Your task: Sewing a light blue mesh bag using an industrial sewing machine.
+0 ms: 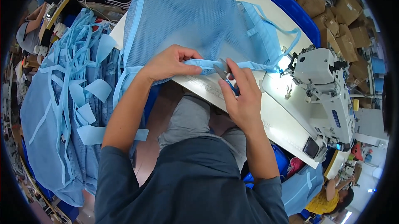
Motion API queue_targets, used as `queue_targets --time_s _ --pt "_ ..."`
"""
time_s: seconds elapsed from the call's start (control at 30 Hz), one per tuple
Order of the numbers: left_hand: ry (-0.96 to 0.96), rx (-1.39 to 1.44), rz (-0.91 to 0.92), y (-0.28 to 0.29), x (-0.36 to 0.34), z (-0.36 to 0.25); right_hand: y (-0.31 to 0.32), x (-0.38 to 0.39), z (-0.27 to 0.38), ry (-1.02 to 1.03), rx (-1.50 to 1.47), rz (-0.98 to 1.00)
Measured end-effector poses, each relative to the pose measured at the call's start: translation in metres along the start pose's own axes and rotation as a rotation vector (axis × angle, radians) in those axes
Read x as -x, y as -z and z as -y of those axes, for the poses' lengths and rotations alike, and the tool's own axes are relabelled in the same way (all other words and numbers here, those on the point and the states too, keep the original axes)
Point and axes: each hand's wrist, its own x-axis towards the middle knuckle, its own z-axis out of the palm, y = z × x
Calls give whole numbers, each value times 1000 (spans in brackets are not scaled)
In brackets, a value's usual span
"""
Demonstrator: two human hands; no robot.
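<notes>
A: Status?

B: Right hand (243, 95) grips small snips (224, 75), blades at the blue strap (249, 64). Left hand (170, 62) pinches the strap's near end flat on the table edge (249, 111).

A: Cut done?

B: Looks not yet; the strap runs unbroken right to the sewing machine (328, 95). Mesh bag (187, 16) lies just beyond. Far left, a pile of blue pieces (66, 99), apparently finished or waiting.

A garment sewing workshop: an industrial sewing machine (326, 95), heaped blue fabric pieces (70, 111), and stacked cardboard boxes (332, 12).
</notes>
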Motion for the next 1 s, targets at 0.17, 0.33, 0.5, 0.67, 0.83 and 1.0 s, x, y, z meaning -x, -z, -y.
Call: queue_targets --time_s 0.17,0.33,0.5,0.67,0.83,1.0 --pt "-12 54 25 3 1 4 -19 -21 -4 -82 73 103" --pt "-26 52 66 3 0 5 -26 -23 -12 -212 42 163" --pt "-27 22 67 5 -2 3 -24 -24 -13 -226 0 137" --pt "-16 102 71 6 -1 7 -18 -21 -6 -249 -33 100" --pt "3 150 77 8 -2 6 -16 -7 -4 -185 -25 93" --pt "-9 125 45 7 -4 9 -22 -3 -2 -86 -7 30"
